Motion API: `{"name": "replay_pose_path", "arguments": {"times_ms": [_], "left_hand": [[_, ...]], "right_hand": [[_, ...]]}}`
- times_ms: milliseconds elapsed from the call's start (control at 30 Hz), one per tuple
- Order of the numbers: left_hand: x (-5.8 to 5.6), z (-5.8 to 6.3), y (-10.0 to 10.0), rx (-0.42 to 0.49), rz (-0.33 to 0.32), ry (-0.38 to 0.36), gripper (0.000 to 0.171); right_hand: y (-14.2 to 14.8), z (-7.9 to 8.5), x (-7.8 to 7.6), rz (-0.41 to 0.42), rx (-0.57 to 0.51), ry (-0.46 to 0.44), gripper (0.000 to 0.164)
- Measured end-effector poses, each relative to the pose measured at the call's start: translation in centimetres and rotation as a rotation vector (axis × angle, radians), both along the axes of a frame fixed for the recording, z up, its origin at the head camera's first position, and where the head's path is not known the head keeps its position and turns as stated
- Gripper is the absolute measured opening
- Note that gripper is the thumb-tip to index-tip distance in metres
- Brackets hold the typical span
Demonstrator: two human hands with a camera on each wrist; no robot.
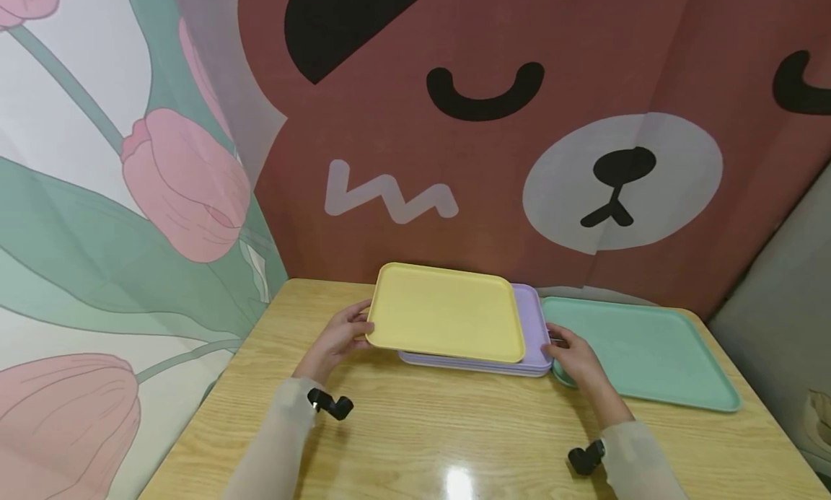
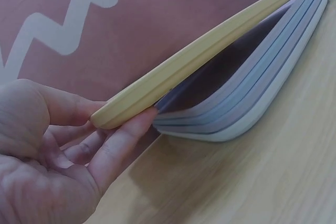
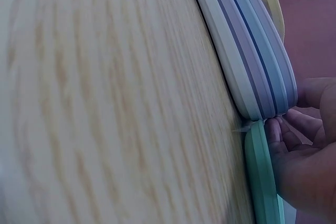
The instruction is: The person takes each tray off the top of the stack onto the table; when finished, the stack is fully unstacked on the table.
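A yellow tray slants over a stack of trays, raised at its left end. My left hand pinches that end, thumb on top and fingers beneath, as the left wrist view shows. Under it lies a purple tray, topmost of several stacked ones. Below that, the right wrist view shows the edges of a blue tray, another purple tray and a white tray. My right hand holds the stack's right edge, thumb at the top purple tray's rim and fingers curled at its side.
A mint-green tray lies flat on the wooden table, its left end right beside the stack and by my right hand. A wall hanging with a brown bear rises behind the table's back edge, with a tulip curtain at left.
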State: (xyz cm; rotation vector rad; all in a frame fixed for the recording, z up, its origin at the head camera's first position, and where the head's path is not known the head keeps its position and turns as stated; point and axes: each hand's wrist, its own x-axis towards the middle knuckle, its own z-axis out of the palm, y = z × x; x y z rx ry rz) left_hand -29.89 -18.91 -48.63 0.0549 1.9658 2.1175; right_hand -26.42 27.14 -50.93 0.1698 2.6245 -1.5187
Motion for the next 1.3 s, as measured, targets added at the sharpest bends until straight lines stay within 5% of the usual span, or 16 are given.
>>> {"name": "replay_pose_path", "arguments": {"times_ms": [567,1300], "left_hand": [[0.3,-1.2,-3.9,0.015,0.035,-0.026,0.063],[0.9,-1.4,-9.2,0.036,-0.005,0.009,0.064]], "right_hand": [[-0.1,-0.3,-0.2,-0.029,0.017,-0.019,0.064],[0.0,-0.4,-0.4,-0.028,-0.017,-0.024,0.064]]}}
